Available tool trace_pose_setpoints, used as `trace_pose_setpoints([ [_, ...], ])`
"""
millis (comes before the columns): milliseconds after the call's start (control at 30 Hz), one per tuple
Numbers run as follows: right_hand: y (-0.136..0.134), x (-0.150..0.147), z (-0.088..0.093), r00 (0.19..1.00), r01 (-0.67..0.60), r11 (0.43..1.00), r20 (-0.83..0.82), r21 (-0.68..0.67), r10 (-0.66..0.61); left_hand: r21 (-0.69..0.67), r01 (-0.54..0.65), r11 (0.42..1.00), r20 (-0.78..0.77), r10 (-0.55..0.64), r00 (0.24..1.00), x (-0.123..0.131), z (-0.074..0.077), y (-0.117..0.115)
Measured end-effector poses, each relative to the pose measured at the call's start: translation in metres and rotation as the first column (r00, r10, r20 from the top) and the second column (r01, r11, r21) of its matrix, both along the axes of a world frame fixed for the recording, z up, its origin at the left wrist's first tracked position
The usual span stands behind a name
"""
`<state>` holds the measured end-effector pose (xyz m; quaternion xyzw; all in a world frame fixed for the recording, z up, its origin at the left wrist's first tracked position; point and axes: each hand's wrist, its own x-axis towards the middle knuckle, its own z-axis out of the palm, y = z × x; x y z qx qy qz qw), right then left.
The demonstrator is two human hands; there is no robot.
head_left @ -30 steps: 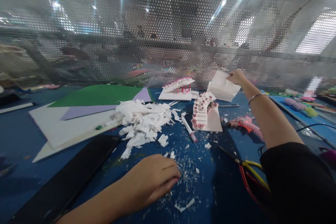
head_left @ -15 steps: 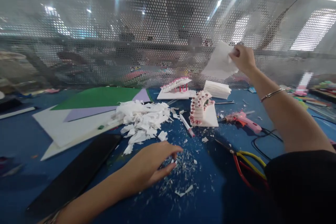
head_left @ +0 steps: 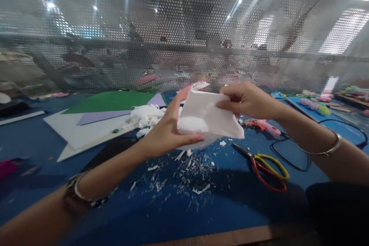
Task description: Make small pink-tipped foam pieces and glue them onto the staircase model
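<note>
Bringing a thin, white, soft-looking sheet of paper [head_left: 210,111] into both hands is the big change here: half a second ago the right hand [head_left: 249,100] had it up far back on its own, and the left hand [head_left: 164,132] was low and not touching it. Now it's between the two, in the air above the blue surface [head_left: 245,207]. Left has its thumb across the lower front and fingers behind, so a fairly wide hold; right is a narrow pinch near the upper right edge. Reads to me like the work has gone from carrying paper to handling it two-handed. The sheet looks floppy, bowed rather than flat, brighter at lower left, with what seems like another layer under its bottom edge. Fold or second sheet? Can't tell. On the surface below are tiny white paper scraps [head_left: 202,189], with metal scissors with red and yellow handles [head_left: 253,158] lying to the right. Further back there's a pink plastic glue gun [head_left: 271,128] on the right, a fluffy heap of torn white paper [head_left: 145,117] on the left, then a flat green sheet [head_left: 115,102], and behind everything a grey perforated metal screen [head_left: 184,19].
</note>
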<state>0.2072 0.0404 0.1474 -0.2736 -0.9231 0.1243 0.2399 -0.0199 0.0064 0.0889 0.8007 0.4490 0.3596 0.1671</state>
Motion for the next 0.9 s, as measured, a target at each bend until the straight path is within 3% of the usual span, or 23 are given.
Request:
trace_pose_setpoints([
  [67,0.001,0.002,-0.010,0.997,0.009,0.992,-0.074,-0.125,-0.018,-0.210,0.030,0.977,-0.007,-0.033,0.999,0.003,-0.001,0.000],
  [133,0.004,0.006,-0.020,0.992,0.046,0.981,-0.107,-0.190,-0.067,-0.317,0.042,0.947,-0.025,-0.052,0.998,0.004,-0.005,0.001],
  [267,0.008,0.013,-0.040,0.987,0.112,0.967,-0.088,-0.228,-0.135,-0.232,0.038,0.972,-0.109,-0.065,0.992,0.001,-0.011,0.010],
  [367,0.005,0.014,-0.051,0.974,0.212,0.971,-0.057,-0.113,-0.219,-0.120,0.062,0.991,-0.214,-0.087,0.973,-0.002,-0.015,0.018],
  [467,-0.004,0.011,-0.055,0.959,0.283,0.955,-0.055,0.089,-0.279,-0.136,0.068,0.988,-0.263,-0.102,0.959,-0.002,-0.020,0.022],
  [533,-0.015,0.007,-0.056,0.979,0.199,0.942,-0.026,0.271,-0.200,-0.202,0.095,0.975,-0.270,-0.148,0.951,0.000,-0.022,0.022],
  [600,-0.024,0.000,-0.058,0.990,0.045,0.913,0.107,0.405,-0.096,-0.257,0.122,0.959,-0.264,-0.191,0.945,0.001,-0.023,0.022],
  [667,-0.030,-0.008,-0.064,0.974,-0.031,0.893,0.214,0.449,-0.073,-0.263,0.152,0.953,-0.266,-0.224,0.938,0.002,-0.022,0.020],
  [767,-0.029,-0.018,-0.077,0.964,0.017,0.884,0.228,0.467,-0.139,-0.213,0.192,0.958,-0.347,-0.258,0.902,0.004,-0.019,0.015],
  [900,-0.019,-0.026,-0.092,0.947,0.038,0.912,0.277,0.408,-0.164,-0.148,0.186,0.971,-0.601,-0.237,0.763,0.006,-0.023,0.006],
])
